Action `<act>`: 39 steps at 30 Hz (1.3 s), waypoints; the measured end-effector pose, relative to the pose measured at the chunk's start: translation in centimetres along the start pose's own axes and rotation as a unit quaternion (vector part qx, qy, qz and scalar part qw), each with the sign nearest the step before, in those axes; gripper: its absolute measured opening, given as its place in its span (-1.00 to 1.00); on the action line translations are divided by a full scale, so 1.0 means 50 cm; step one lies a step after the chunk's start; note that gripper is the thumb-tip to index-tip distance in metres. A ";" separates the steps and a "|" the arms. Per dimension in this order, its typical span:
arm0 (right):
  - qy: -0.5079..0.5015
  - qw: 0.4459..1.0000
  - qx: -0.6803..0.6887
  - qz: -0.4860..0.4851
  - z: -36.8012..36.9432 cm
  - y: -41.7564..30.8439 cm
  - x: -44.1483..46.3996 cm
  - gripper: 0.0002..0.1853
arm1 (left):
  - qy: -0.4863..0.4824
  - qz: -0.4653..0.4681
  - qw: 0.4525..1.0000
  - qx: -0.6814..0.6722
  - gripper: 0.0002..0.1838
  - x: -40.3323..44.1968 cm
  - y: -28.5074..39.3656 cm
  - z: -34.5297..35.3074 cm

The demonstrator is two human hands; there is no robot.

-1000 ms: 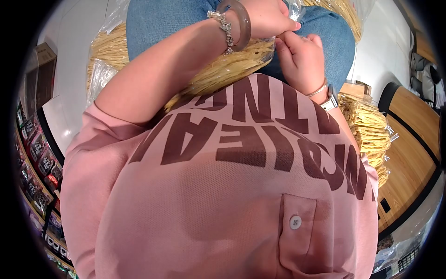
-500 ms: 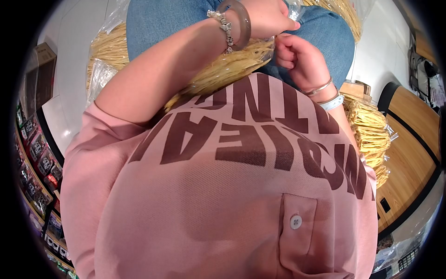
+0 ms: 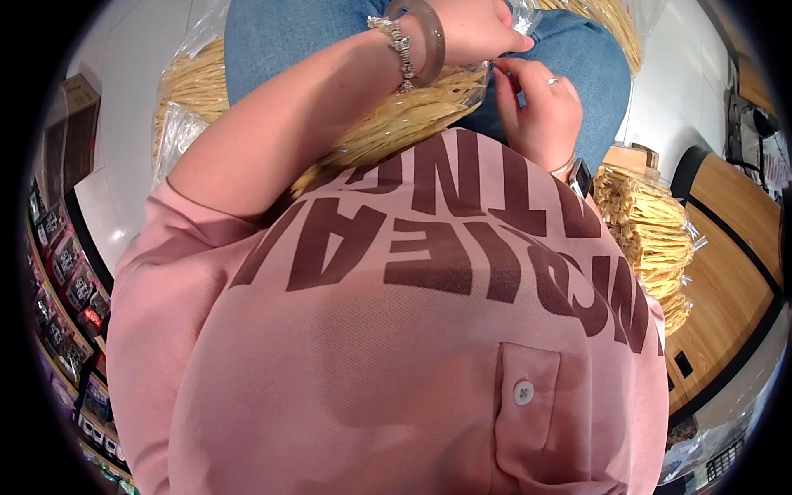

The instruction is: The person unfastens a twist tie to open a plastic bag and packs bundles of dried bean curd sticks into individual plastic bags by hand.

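Note:
A clear plastic bag of long yellow dried strips (image 3: 412, 111) lies across my lap, below my left wrist. My left hand (image 3: 478, 33), with a bangle and bracelet on its wrist, is closed around the gathered end of this bag; its fingertips are partly hidden at the top edge. Just to the right, the thumb and forefinger of my right hand (image 3: 540, 107) come together at the bag's gathered neck, on something small that I cannot make out. A ring and a watch show on that hand and wrist.
More bagged yellow strips stand at left (image 3: 194, 87), upper right (image 3: 602, 21) and right, where a stack (image 3: 648, 239) sits beside a wooden surface (image 3: 730, 289). A cardboard box (image 3: 73, 136) and shelves of packets (image 3: 66, 289) are at far left.
My right hand has turned over and back at the bag's neck, so its ring and watch face now show. My left hand and the bag have stayed almost still.

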State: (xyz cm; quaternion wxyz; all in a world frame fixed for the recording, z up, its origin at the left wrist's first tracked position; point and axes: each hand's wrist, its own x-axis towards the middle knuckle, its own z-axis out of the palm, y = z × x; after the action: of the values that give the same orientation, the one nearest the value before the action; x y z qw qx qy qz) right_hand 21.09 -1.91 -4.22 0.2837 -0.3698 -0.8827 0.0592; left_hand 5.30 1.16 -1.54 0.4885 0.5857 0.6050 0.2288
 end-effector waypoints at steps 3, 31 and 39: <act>-0.007 1.000 0.014 0.005 -0.004 -0.004 0.004 -0.92 | -0.003 -0.003 1.000 -0.010 -0.70 -0.003 0.002 -0.001; -0.101 0.530 0.680 0.497 0.022 0.016 -0.028 -0.76 | -0.023 0.031 0.999 -0.008 -0.68 -0.008 -0.001 -0.013; -0.090 0.529 0.718 0.444 0.024 -0.002 -0.017 -0.76 | -0.017 -0.032 0.994 -0.103 -0.59 0.004 -0.001 0.004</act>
State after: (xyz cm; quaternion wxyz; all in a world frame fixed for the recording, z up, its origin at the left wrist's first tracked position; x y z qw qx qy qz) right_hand 20.84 -2.43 -5.59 0.3100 -0.3789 -0.2854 0.8239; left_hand 5.47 1.25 -1.74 0.5633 0.5169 0.5880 0.2642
